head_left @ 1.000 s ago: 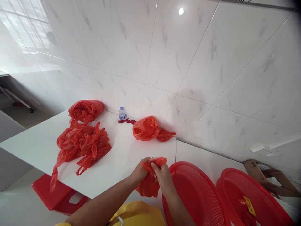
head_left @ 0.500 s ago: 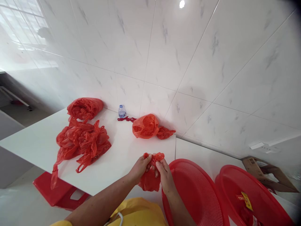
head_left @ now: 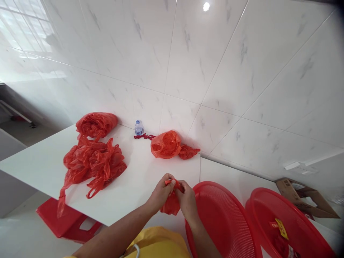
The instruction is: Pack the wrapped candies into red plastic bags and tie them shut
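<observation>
Between my two hands, close to the table's front edge, is a small red plastic bag (head_left: 171,205). My left hand (head_left: 164,188) pinches its gathered top from the left, thumb on the plastic. From the right, my right hand (head_left: 186,197) grips the same gathered top with curled fingers. The bag's lower part hangs below my hands. Beyond them on the white table (head_left: 139,172), an opened-out red plastic bag (head_left: 166,145) lies beside a smaller crumpled red bag (head_left: 188,152).
Heaped red bags (head_left: 94,161) and a rolled bundle of bags (head_left: 96,124) lie at left. A water bottle (head_left: 139,128) and dark red string (head_left: 144,136) are by the wall. Red baskets (head_left: 215,215) (head_left: 290,215), a cardboard box (head_left: 306,197) and a red stool (head_left: 61,218) stand around.
My hands have drawn in around the bag's top, with the right fingers curling more tightly. Less of the gathered plastic shows above them. Everything on the table has stayed put.
</observation>
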